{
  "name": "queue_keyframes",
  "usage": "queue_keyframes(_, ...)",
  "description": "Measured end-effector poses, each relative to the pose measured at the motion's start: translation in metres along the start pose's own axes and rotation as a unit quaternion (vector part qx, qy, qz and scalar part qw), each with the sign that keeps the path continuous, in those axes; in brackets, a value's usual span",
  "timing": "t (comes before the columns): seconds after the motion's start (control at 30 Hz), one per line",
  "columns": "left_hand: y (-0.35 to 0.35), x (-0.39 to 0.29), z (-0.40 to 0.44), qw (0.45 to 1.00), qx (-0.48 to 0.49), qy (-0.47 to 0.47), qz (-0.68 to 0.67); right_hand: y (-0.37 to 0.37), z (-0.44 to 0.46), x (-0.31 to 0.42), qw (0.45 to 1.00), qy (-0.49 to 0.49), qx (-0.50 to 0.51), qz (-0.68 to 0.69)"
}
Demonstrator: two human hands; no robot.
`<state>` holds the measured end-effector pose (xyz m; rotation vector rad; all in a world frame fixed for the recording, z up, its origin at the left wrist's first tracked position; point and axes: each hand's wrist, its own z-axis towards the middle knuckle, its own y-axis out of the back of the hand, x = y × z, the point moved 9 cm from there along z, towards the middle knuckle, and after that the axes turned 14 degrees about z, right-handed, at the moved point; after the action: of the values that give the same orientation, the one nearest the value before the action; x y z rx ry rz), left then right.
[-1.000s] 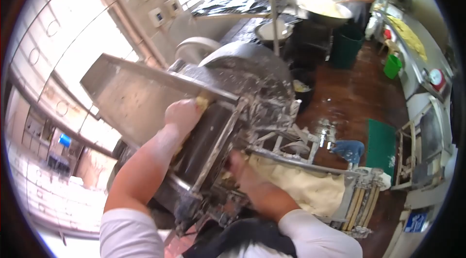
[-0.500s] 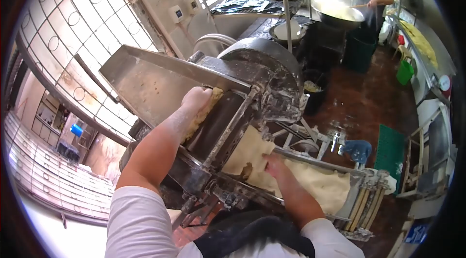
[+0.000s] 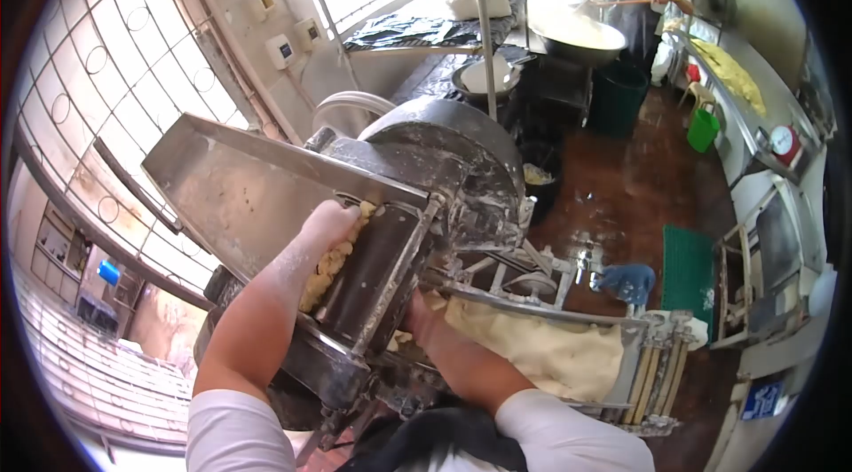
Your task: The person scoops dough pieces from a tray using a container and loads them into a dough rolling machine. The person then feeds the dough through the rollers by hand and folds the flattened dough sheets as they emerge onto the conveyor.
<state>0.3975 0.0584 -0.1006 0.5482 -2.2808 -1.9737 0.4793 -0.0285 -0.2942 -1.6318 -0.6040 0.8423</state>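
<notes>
My left hand (image 3: 330, 224) is closed at the top of a lumpy strip of yellowish dough (image 3: 327, 275). The strip lies along the dark roller (image 3: 377, 259) of a dough sheeter, at the foot of its sloping metal chute (image 3: 226, 192). Lower down, my right hand (image 3: 417, 312) reaches under the roller's front bar, its fingers mostly hidden by the machine. A pale, flat sheet of dough (image 3: 541, 348) rests on the outfeed bed to the right of that hand. Small torn dough scraps (image 3: 404, 341) sit beside my right wrist.
A rounded, floury machine housing (image 3: 453, 144) rises behind the rollers. Wooden slats (image 3: 652, 383) end the outfeed bed. Farther back, a person (image 3: 652, 2) stirs a large steaming pan (image 3: 581, 42). A green bucket (image 3: 703, 129) stands on the brown floor at right.
My right hand has moved left from on top of the dough sheet to beneath the roller. The sheet's near end no longer shows below the roller. My left hand stays at the dough strip.
</notes>
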Motion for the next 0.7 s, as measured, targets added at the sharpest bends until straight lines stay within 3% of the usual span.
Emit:
queue_keyframes(0.1,-0.001,-0.008,0.001,0.999,-0.004,-0.037,0.034,-0.011,0.02,-0.005,0.998,0.002,0.056,0.005)
queue_keyframes(0.23,-0.008,-0.004,0.007,0.999,0.044,-0.012,0.031,-0.011,0.031,-0.008,0.997,-0.001,0.074,-0.008)
queue_keyframes(0.3,-0.014,-0.008,0.007,0.994,0.069,-0.058,0.064,-0.011,0.034,-0.008,0.997,0.0,0.078,-0.013)
queue_keyframes(0.4,-0.015,0.0,0.01,0.999,0.045,-0.016,-0.004,-0.009,0.037,-0.005,0.996,0.009,0.08,-0.028)
queue_keyframes(0.47,-0.022,0.003,0.014,0.997,0.051,-0.05,0.0,-0.006,0.037,-0.001,0.996,0.018,0.082,-0.027)
queue_keyframes(0.57,-0.031,0.007,0.02,0.996,0.065,-0.06,0.009,0.0,0.03,0.006,0.992,0.025,0.104,0.065)
queue_keyframes(0.63,-0.038,0.0,0.02,0.963,0.033,-0.225,0.146,0.05,0.016,0.017,0.987,0.087,-0.099,-0.091)
queue_keyframes(0.7,-0.03,0.011,0.008,0.995,0.078,-0.056,-0.023,0.081,0.01,0.027,0.974,0.12,-0.154,-0.114)
